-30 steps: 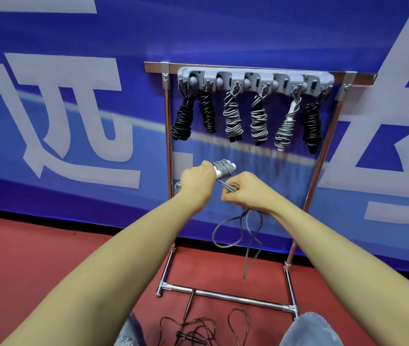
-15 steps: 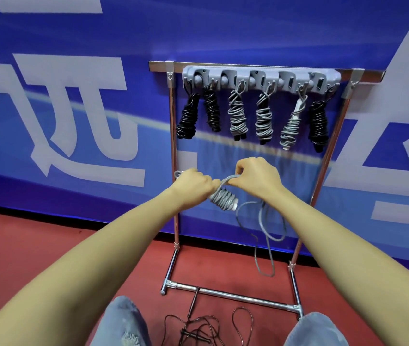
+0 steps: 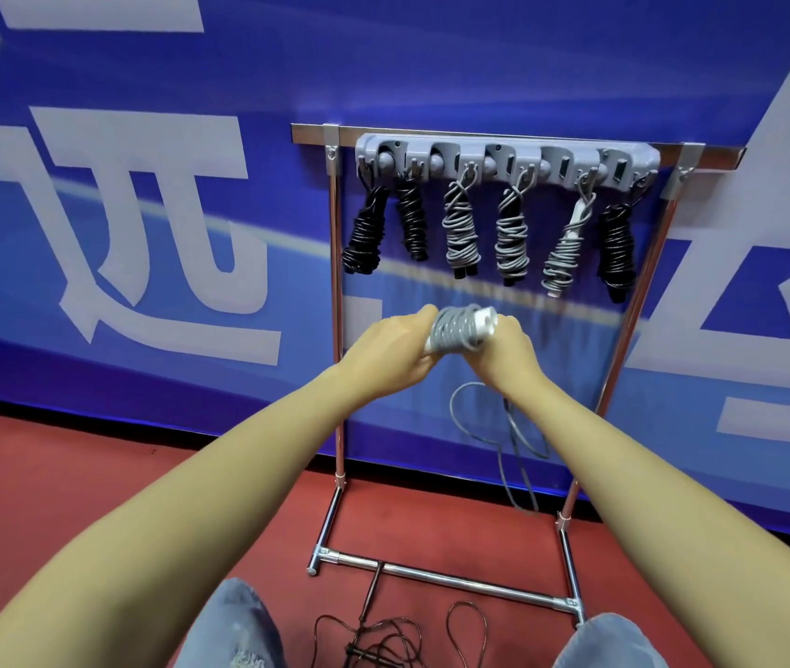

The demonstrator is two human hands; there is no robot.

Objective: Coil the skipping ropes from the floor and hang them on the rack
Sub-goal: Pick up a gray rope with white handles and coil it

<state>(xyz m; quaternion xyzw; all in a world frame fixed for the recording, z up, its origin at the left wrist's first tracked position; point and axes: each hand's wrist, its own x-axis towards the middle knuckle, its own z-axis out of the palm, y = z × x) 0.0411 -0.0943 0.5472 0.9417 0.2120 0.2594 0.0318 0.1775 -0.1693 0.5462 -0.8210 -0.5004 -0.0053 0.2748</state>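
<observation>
Hands meet before rack (image 3: pixel 335 291): left hand (image 3: pixel 390 347) grips grey rope (image 3: pixel 455 330) coil, right hand (image 3: pixel 503 351) pinches its strand. Loose tail hangs below. Black rope (image 3: pixel 383 638) on floor.

All six hooks on the grey hook strip (image 3: pixel 508 154) already carry coiled ropes (image 3: pixel 460 229), so there's barely any gap up top. Below them the rack (image 3: pixel 335 330) frame is open between its posts. A loose black rope (image 3: pixel 383 638) clutters the floor at bottom centre.

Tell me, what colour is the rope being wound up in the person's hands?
Grey cord wrapped round white handles, seen in the head view.
</observation>
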